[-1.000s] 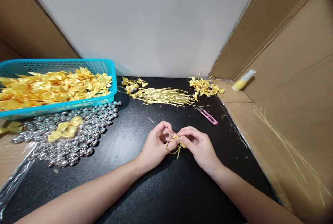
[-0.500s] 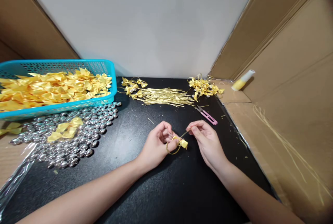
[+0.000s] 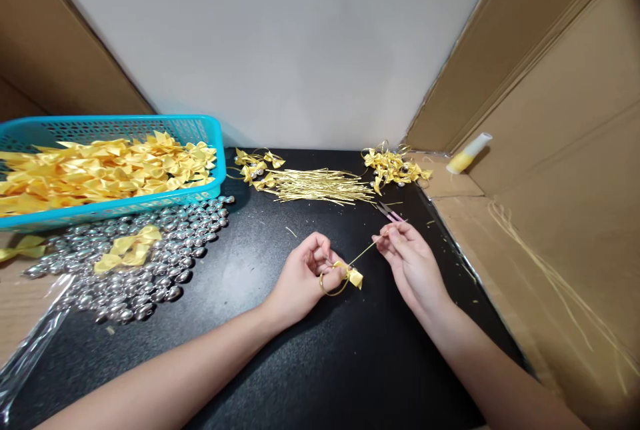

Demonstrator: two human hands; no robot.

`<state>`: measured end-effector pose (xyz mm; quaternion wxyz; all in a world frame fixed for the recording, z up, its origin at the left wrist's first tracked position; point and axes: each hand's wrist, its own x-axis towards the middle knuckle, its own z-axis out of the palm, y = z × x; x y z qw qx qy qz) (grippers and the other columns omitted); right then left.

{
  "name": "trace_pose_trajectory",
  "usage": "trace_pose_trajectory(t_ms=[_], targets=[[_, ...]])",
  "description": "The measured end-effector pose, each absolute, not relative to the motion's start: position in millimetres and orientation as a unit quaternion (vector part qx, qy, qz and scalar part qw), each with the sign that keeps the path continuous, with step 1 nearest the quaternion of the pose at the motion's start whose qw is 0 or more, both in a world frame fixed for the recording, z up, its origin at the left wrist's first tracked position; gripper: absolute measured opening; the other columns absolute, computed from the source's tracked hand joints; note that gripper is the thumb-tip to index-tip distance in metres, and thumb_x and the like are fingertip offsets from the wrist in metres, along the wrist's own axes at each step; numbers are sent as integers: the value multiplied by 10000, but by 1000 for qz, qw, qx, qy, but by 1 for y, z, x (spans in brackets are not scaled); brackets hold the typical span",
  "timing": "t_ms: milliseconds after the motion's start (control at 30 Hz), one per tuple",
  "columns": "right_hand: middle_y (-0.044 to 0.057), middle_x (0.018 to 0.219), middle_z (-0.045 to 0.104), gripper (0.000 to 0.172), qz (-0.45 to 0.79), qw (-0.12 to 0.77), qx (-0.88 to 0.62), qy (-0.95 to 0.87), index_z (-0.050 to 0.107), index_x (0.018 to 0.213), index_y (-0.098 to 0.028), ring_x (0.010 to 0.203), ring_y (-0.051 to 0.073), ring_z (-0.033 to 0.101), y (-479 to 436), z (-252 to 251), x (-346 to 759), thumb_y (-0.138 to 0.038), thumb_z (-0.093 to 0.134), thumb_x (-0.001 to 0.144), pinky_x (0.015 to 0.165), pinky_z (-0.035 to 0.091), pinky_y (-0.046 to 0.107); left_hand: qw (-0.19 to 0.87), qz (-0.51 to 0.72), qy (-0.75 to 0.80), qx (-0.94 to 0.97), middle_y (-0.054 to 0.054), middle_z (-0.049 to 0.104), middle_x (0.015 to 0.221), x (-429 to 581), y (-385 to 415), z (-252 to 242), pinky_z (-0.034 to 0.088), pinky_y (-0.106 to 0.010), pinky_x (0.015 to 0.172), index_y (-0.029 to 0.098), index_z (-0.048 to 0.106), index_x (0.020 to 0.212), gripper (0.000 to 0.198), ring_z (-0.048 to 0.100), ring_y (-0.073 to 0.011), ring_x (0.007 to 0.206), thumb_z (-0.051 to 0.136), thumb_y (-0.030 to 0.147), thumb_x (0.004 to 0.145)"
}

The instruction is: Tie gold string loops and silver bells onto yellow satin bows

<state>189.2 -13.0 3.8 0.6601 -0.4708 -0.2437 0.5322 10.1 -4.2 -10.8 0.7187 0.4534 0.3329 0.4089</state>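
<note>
Between thumb and fingers, my left hand [image 3: 311, 270] pinches a yellow ribbon bow [image 3: 355, 278] with a loop of gold cord [image 3: 330, 293] hanging beside the thumb. A thin yellow strand [image 3: 364, 252] runs taut from the bow up to the right. Its other end sits in the fingertips of my right hand [image 3: 411, 262], which is closed on it. Just behind the right fingers lie pink-handled thread snips [image 3: 391, 212], their handle mostly covered by the hand. Whatever else the left fingers hold is hidden.
A blue basket [image 3: 223, 150] of yellow bows stands at the left. Silver beads [image 3: 150, 283] spread before it, two or so bows on top. Gold cords [image 3: 320, 187] lie at the back between finished-looking bow piles [image 3: 395, 167]. A yellow thread cone [image 3: 470, 153] stands right, near a cardboard wall.
My right hand has moved right, drawing out a longer length of strand and covering the snips' handle. My left hand stays in place with the bow.
</note>
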Motion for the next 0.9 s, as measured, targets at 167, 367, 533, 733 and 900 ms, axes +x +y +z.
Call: trace_pose_trajectory(t_ms=[167, 367, 533, 733, 900], targets=[[-60, 702, 650, 336, 499, 699, -467, -212, 635, 695, -197, 717, 96, 671, -11, 3, 194, -343, 889, 529, 769, 525, 232, 726, 398, 329, 455, 26, 658, 706, 10, -5, -9, 337, -156, 517, 195, 326, 760, 444, 507, -33, 522, 766, 232, 711], [-58, 700, 646, 338, 507, 698, -465, -199, 632, 702, -195, 727, 86, 656, -8, -1, 198, -338, 887, 533, 764, 527, 216, 730, 390, 325, 458, 34, 658, 698, 9, -4, -10, 320, -149, 511, 206, 284, 762, 468, 474, -22, 508, 751, 224, 727], [-60, 696, 634, 343, 497, 708, -459, -202, 631, 697, -195, 709, 75, 625, -7, 0, 198, -334, 891, 523, 793, 526, 228, 731, 385, 325, 460, 33, 655, 700, 9, -5, -11, 312, -151, 510, 210, 271, 759, 478, 462, -22, 506, 748, 210, 725], [-58, 704, 624, 336, 491, 714, -456, -206, 638, 695, -196, 706, 74, 605, -5, 0, 200, -327, 891, 516, 804, 518, 234, 729, 382, 329, 463, 34, 652, 694, 9, -6, -9, 305, -154, 509, 211, 263, 750, 482, 459, -22, 499, 744, 207, 724], [-59, 702, 628, 335, 489, 714, -457, -205, 643, 690, -198, 696, 73, 605, -4, -1, 201, -323, 893, 507, 778, 514, 225, 730, 382, 327, 463, 38, 651, 700, 9, -5, -10, 313, -151, 516, 210, 262, 752, 482, 474, -22, 512, 743, 201, 730]])
